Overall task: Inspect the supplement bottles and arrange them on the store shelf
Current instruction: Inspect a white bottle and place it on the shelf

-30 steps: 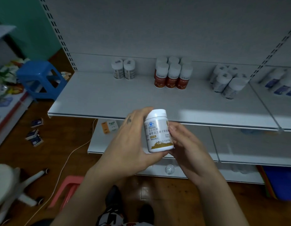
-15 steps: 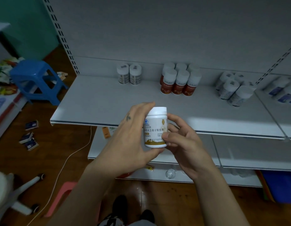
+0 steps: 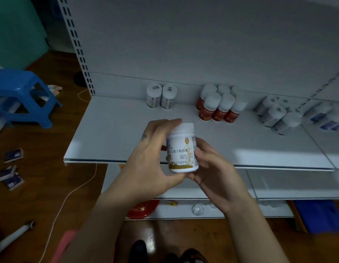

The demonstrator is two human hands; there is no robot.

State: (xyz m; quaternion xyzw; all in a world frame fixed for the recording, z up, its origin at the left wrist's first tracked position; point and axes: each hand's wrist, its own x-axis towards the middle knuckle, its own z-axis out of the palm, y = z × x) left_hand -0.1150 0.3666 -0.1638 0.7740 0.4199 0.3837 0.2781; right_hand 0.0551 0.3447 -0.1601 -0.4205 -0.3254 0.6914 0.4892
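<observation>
left hand (image 3: pixel 147 160) and right hand (image 3: pixel 214 171) both clamped round the white supplement bottle (image 3: pixel 182 149), upright, label to the camera, held over the front edge of the shelf (image 3: pixel 117 133). at twelve o'clock two white bottles (image 3: pixel 162 97) stand at the back, red-labelled bottles (image 3: pixel 219 107) at one o'clock, blue stool (image 3: pixel 22 95) at ten.

Dim, bluish light; a pale glare band crosses the shelf (image 3: pixel 240 154); curved, blurred edges.
</observation>
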